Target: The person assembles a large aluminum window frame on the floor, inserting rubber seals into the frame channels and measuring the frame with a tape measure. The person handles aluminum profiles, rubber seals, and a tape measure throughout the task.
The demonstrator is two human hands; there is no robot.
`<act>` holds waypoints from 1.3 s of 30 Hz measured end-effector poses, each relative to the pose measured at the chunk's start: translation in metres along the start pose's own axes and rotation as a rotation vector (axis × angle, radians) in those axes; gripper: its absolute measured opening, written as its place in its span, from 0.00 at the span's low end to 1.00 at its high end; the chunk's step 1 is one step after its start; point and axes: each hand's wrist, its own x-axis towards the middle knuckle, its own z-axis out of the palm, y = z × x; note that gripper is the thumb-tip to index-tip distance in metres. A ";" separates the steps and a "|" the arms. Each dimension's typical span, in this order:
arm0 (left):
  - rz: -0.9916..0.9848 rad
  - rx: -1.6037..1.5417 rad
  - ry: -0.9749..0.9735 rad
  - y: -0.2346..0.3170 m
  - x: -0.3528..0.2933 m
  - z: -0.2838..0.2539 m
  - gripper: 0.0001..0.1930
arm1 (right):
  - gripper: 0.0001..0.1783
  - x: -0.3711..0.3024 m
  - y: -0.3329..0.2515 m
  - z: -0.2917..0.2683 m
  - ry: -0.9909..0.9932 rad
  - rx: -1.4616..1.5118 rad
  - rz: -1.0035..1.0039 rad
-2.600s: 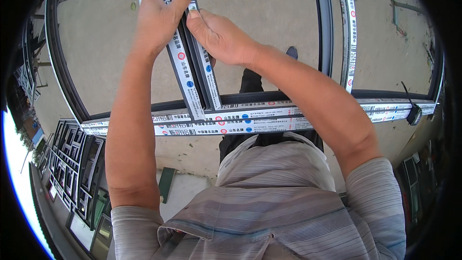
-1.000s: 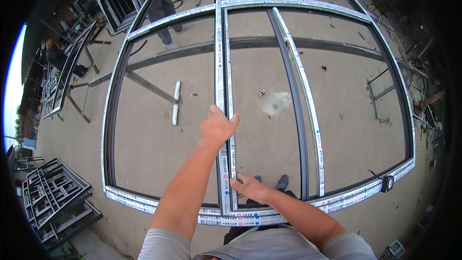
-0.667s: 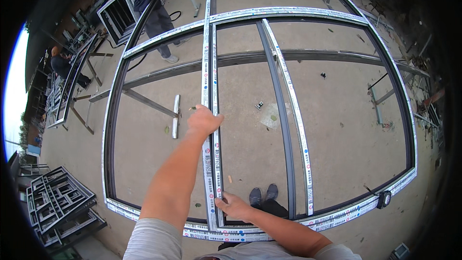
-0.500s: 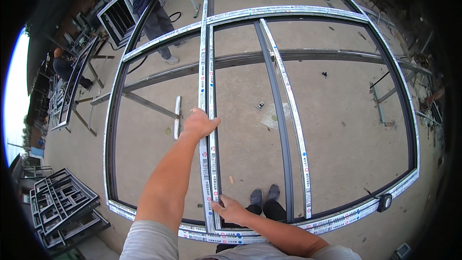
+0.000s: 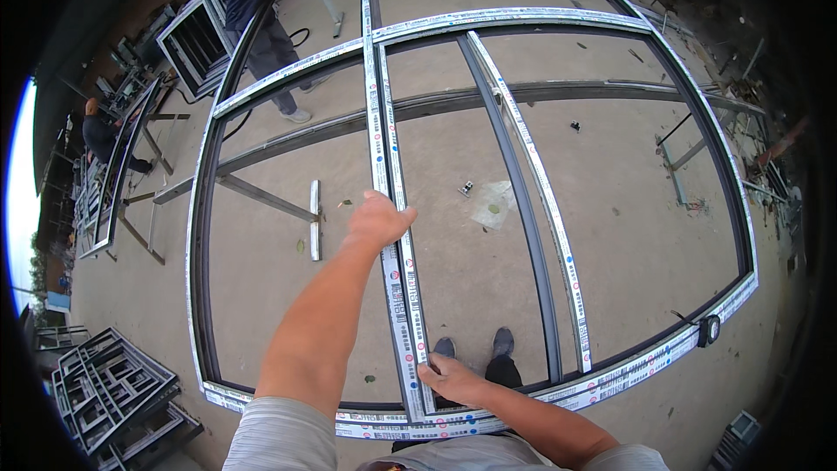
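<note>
A large window frame [image 5: 748, 231] of dark metal profile with printed white protective film lies in front of me. A long film-covered double bar [image 5: 373, 105] runs lengthwise through it, from the near rail to the far side. My left hand [image 5: 381, 220] is closed over this bar about midway, fingers wrapped across its top. Near the bar's lower end, my right hand [image 5: 453, 381] grips its right edge, thumb on top, the other fingers partly hidden. Further right, a thinner dark bar [image 5: 514, 183] and a film-covered strip [image 5: 547, 214] stretch toward the near rail.
A dark tape measure [image 5: 709, 331] sits at the near right corner. A co-worker [image 5: 261, 26] stands at the far left, one hand on the far bar end; another person [image 5: 106, 135] is farther off. Stacked frames [image 5: 113, 384] lie at lower left. A support beam [image 5: 296, 144] passes beneath.
My view has turned slightly, so the bar's near end appears further right. Both hands keep their hold on the bar. My shoes appear further apart.
</note>
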 end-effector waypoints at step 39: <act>0.077 -0.146 0.157 -0.013 -0.003 0.017 0.48 | 0.29 0.015 0.003 0.004 0.615 -0.525 -0.072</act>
